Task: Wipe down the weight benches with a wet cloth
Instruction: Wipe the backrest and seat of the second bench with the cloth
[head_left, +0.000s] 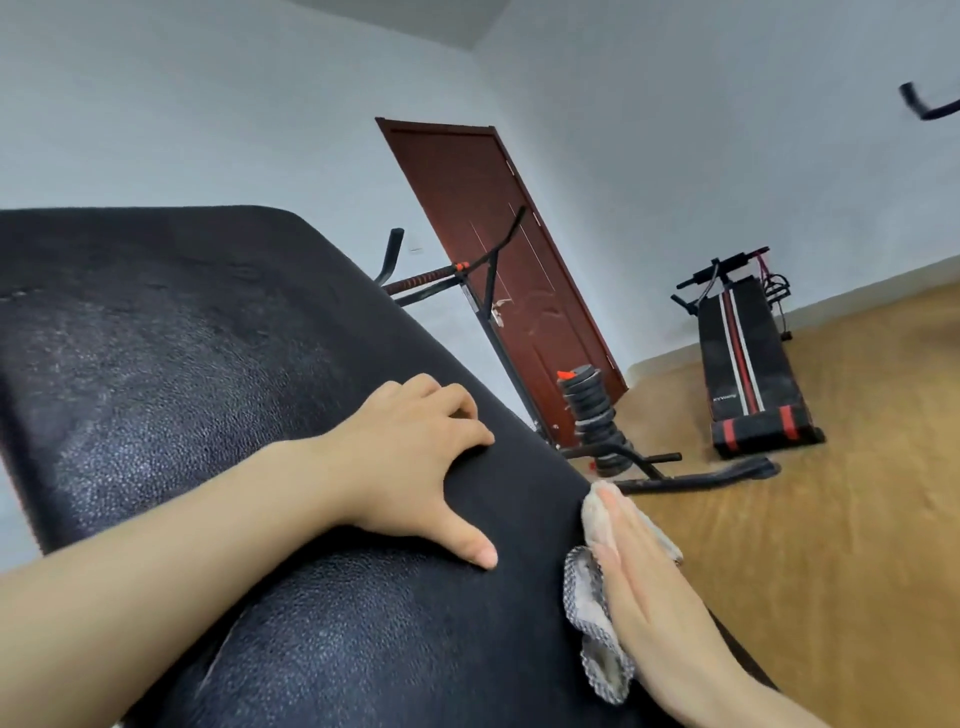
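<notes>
Small gym rm, white walls, wood floor (857, 545). At far left, filling the near view, is the black bench pad (182, 364); its top has a speckled sheen, poss. damp, can't be sure. The left hand (415, 457) rests on top of the pad near its right edge, thumb spread wide from the fingers, fingers bent a little, holding nothing; looks like a brace. Behind, mid-frame: brown door (498, 249), a black bar frame, and a stack of plates (592, 415). Next comes the cloth (592, 623), grey mesh, bunched vs. the pad's right side edge. The right hand (639, 566) lies flat on it, fingers straight and pressed together, pushing it onto the edge. Far right, well apart, a 2nd bench (743, 364) w/ red-white stripes lies on the floor. Step in hand, prob.: wiping the side edge of the near pad. Next move needs steady flat pressure along that edge, cloth kept under the palm, then on to the 2nd bench.
</notes>
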